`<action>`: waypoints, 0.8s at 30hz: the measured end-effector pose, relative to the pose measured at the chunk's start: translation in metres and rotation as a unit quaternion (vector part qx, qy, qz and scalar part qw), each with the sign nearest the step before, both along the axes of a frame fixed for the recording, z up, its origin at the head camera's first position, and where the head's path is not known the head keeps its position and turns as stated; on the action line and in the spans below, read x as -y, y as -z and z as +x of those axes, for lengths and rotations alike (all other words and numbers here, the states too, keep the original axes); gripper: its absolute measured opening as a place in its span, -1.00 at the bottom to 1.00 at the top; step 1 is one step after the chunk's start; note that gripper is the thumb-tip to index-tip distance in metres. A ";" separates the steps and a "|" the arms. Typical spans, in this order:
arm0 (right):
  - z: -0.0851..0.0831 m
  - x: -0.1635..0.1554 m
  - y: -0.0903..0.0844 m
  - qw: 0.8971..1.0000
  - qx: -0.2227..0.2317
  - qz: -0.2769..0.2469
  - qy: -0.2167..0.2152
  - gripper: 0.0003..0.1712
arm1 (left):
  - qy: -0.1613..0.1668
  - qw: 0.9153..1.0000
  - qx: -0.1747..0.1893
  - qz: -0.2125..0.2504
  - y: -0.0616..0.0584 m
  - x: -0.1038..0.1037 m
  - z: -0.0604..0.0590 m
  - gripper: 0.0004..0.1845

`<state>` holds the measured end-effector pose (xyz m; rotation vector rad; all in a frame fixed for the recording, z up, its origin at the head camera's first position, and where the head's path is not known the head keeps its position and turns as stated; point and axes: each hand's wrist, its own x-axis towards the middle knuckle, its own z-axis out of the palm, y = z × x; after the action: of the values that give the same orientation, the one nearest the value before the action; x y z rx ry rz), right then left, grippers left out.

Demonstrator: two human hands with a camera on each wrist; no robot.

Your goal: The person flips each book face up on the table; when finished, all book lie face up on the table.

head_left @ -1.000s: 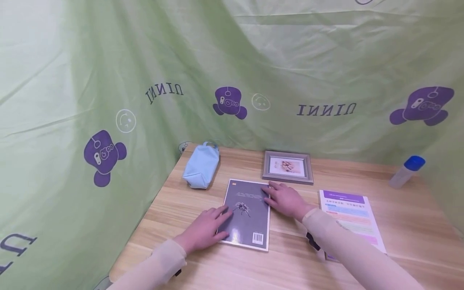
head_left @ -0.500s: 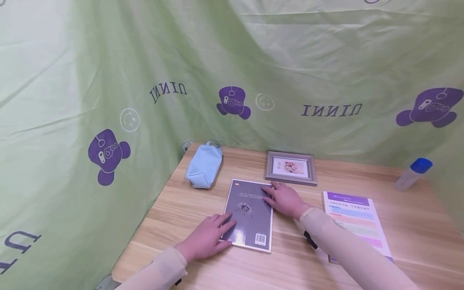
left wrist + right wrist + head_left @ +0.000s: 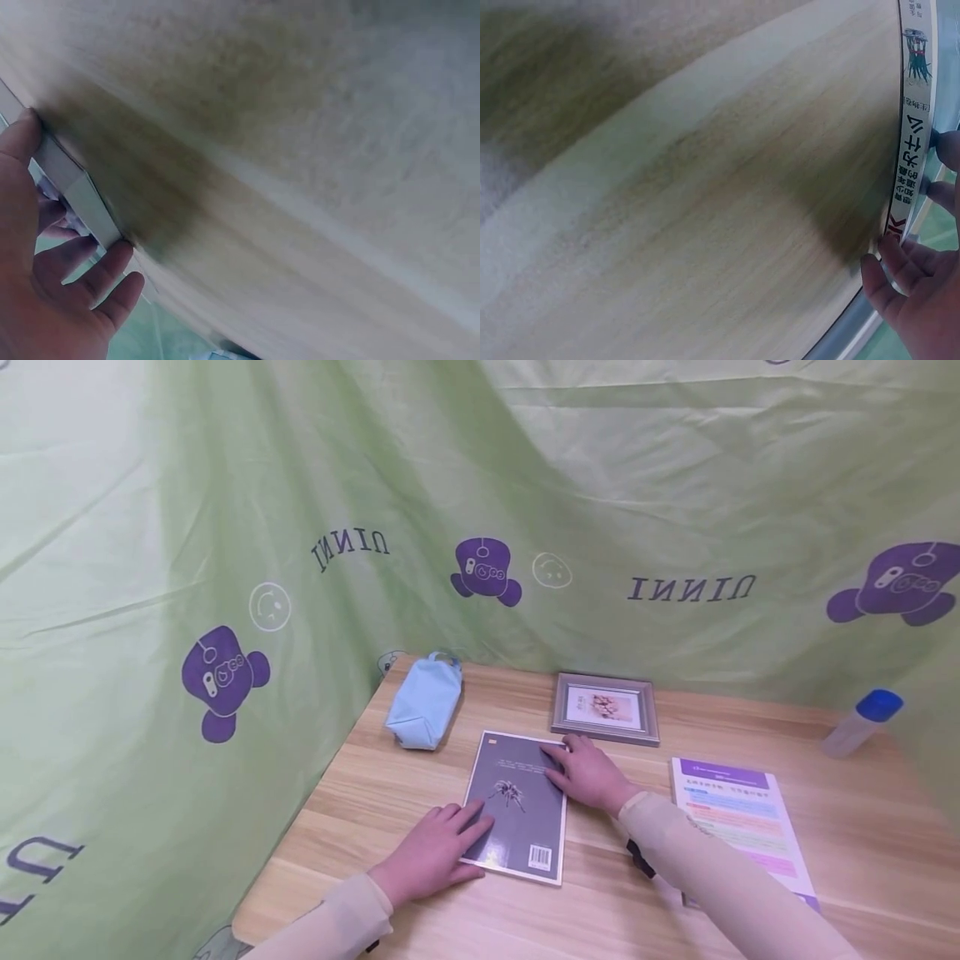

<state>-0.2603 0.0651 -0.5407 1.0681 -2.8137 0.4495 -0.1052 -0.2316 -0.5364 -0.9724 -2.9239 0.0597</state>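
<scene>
A grey book (image 3: pixel 519 802) with a spider picture and a barcode lies flat on the wooden table (image 3: pixel 420 777). My left hand (image 3: pixel 441 845) rests on its near left corner with the fingers straight. My right hand (image 3: pixel 587 770) lies flat on its far right edge. In the left wrist view my left hand (image 3: pixel 52 300) touches the book's pale edge (image 3: pixel 75 191), thumb at the side. The right wrist view has the printed spine (image 3: pixel 913 112) with my right hand (image 3: pixel 922 300) against it.
A light blue pouch (image 3: pixel 422 702) lies at the far left corner. A silver picture frame (image 3: pixel 606 707) lies just beyond the book. A purple-and-white booklet (image 3: pixel 738 814) is to the right, and a blue-capped bottle (image 3: pixel 862 721) stands far right. Green printed cloth (image 3: pixel 225 527) surrounds the table.
Both hands stay on the book. My left hand has slid slightly toward the book's near corner, and the head view has shifted a little.
</scene>
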 end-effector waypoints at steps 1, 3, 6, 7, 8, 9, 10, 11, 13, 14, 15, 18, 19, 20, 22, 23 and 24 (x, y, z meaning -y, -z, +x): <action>0.000 0.000 0.001 1.000 0.000 -0.001 -0.001 -0.39 | 0.003 1.000 -0.010 -0.011 0.001 0.000 0.000 -0.14; -0.001 0.000 0.001 1.000 0.001 -0.004 -0.003 -0.39 | 0.014 0.999 -0.036 -0.037 0.002 -0.001 -0.001 -0.14; -0.001 -0.001 0.001 1.000 0.004 -0.007 -0.004 -0.39 | 0.036 0.993 -0.081 -0.081 0.004 -0.002 -0.002 -0.14; -0.001 -0.001 0.000 1.000 0.006 -0.008 -0.004 -0.39 | 0.041 0.991 -0.091 -0.092 0.005 -0.002 -0.002 -0.14; -0.002 -0.001 0.000 1.000 0.009 -0.009 -0.003 -0.38 | 0.045 0.989 -0.099 -0.099 0.005 -0.002 -0.002 -0.14; -0.002 -0.001 0.000 1.000 0.011 -0.009 -0.003 -0.38 | 0.049 0.988 -0.105 -0.104 0.005 -0.003 -0.003 -0.14; -0.002 -0.001 0.000 1.000 0.012 -0.009 -0.004 -0.38 | 0.052 0.987 -0.109 -0.109 0.005 -0.003 -0.003 -0.14; -0.002 -0.001 0.000 1.000 0.013 -0.010 -0.004 -0.39 | 0.055 0.986 -0.111 -0.114 0.005 -0.003 -0.003 -0.14; -0.002 0.000 -0.001 1.000 0.016 -0.008 -0.003 -0.38 | 0.060 0.984 -0.117 -0.122 0.004 -0.003 -0.003 -0.15; -0.002 0.000 0.000 1.000 0.016 -0.008 -0.004 -0.39 | 0.064 0.983 -0.121 -0.123 0.004 -0.003 -0.003 -0.15; -0.002 0.000 -0.001 1.000 0.018 -0.007 -0.004 -0.39 | 0.069 0.982 -0.126 -0.125 0.004 -0.003 -0.003 -0.15; -0.002 0.000 -0.001 1.000 0.028 -0.008 -0.003 -0.38 | 0.083 0.978 -0.143 -0.127 0.005 -0.003 -0.002 -0.17; -0.002 -0.001 -0.002 1.000 0.028 -0.010 -0.005 -0.37 | 0.088 0.977 -0.146 -0.126 0.005 -0.003 -0.002 -0.18; -0.002 -0.001 -0.001 1.000 0.027 -0.012 -0.008 -0.36 | 0.093 0.977 -0.149 -0.124 0.006 -0.003 -0.002 -0.19; -0.002 -0.002 -0.001 1.000 0.018 -0.018 -0.017 -0.36 | 0.100 0.976 -0.153 -0.122 0.006 -0.003 -0.001 -0.22; -0.002 -0.003 -0.001 0.999 0.012 -0.019 -0.023 -0.35 | 0.103 0.975 -0.156 -0.121 0.006 -0.003 0.000 -0.23; -0.002 -0.003 0.000 0.999 0.003 -0.022 -0.030 -0.34 | 0.105 0.974 -0.160 -0.120 0.006 -0.003 0.001 -0.24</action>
<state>-0.2618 0.0685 -0.5404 1.1477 -2.7692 0.5185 -0.1042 -0.2288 -0.5425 -1.1740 -2.5447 0.5193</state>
